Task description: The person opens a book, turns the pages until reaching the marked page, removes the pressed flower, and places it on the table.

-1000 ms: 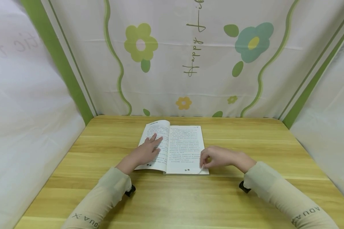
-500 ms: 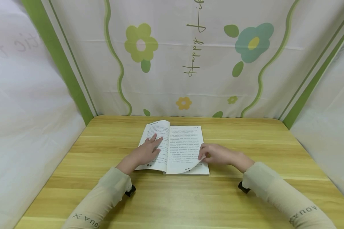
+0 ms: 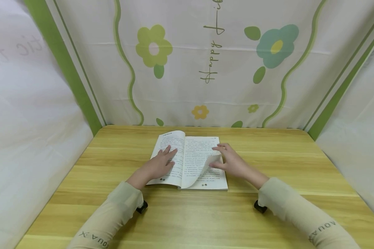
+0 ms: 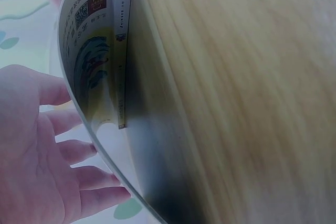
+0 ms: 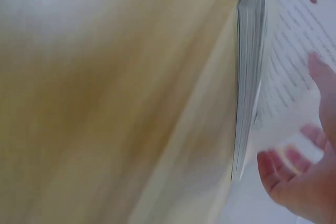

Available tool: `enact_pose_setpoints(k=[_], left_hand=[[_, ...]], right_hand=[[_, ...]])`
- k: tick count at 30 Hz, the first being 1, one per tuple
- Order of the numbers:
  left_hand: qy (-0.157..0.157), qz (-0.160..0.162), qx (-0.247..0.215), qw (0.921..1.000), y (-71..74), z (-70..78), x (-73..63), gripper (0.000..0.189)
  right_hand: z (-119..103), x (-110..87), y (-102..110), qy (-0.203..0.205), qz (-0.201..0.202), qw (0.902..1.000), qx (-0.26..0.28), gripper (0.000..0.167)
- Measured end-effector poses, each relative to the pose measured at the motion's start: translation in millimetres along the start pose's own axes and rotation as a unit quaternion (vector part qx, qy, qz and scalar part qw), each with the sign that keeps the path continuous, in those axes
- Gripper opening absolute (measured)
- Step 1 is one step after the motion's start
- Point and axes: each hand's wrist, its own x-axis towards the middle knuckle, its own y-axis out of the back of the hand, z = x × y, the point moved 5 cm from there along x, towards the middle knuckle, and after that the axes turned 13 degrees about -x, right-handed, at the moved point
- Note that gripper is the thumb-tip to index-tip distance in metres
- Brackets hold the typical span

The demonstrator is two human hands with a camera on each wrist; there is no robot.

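Note:
A paperback book [image 3: 201, 148] with printed text lies spread on the wooden table, its left side arching up near the spine. My left hand [image 3: 158, 166] rests on the left page with its fingers spread. In the left wrist view, the fingers lie against the bowed cover [image 4: 97, 85], whose inside shows a picture and a square code. My right hand [image 3: 233, 162] is at the right page's outer edge, thumb and fingers spread apart. One leaf [image 3: 202, 169] has its lower corner lifted and curled back toward the spine, against the right thumb [image 5: 320, 72].
The wooden table [image 3: 199, 218] extends around the book on every side. Behind it hangs a white curtain [image 3: 180, 69] printed with flowers and lettering, and more white fabric closes in the left and right sides. Black bands [image 3: 141, 207] show under both sleeve cuffs.
The right hand has lifted the lower corner of the right page and moved up and slightly left, its pinching fingers now spread. The left hand has stayed in place.

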Motion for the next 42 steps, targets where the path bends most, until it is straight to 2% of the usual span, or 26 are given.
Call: enact_pose_setpoints(k=[3,5,9,12,18,23,28,33,39,42], left_hand=[[-0.001,0.0,0.001,1.0,0.1,0.6,-0.2,0.058],[-0.001,-0.001,0.002,1.0,0.1,0.8,-0.3,0.058],[0.001,-0.002,0.005,1.0,0.4,0.2,-0.6,0.058],[0.003,-0.002,0.006,1.0,0.0,-0.3,0.1,0.058],[0.0,0.0,0.004,1.0,1.0,1.8,0.9,0.058],[-0.006,0.003,0.0,1.0,1.7,2.8,0.0,0.058],[-0.029,0.009,-0.017,0.9994,3.6,3.2,0.4,0.057],[-0.046,0.022,-0.068,0.9964,7.4,1.6,1.8,0.055],[-0.016,0.07,-0.158,0.9849,16.0,-5.0,1.3,0.065],[-0.007,0.09,-0.16,0.9831,18.3,-6.8,1.6,0.08]], right_hand=[[-0.6,1.9,-3.4,-0.041,-0.005,0.9985,0.037,0.101],[-2.3,3.1,-6.6,-0.06,-0.018,0.9961,0.062,0.113],[-9.9,4.6,-13.0,-0.074,-0.051,0.9913,0.096,0.121],[-17.3,5.2,-16.3,-0.065,-0.058,0.991,0.102,0.113],[-32.3,5.4,-18.6,-0.038,-0.035,0.9921,0.114,0.089],[-41.1,6.9,-22.5,-0.02,-0.024,0.9872,0.156,0.073],[-49.7,9.1,-27.1,0.014,-0.027,0.9799,0.197,0.06],[-62.3,11.4,-31.1,0.067,-0.038,0.9724,0.22,0.053],[-71.1,15.0,-36.6,0.09,-0.035,0.9722,0.213,0.051],[-75.8,16.3,-39.4,0.087,-0.044,0.9729,0.21,0.051]])
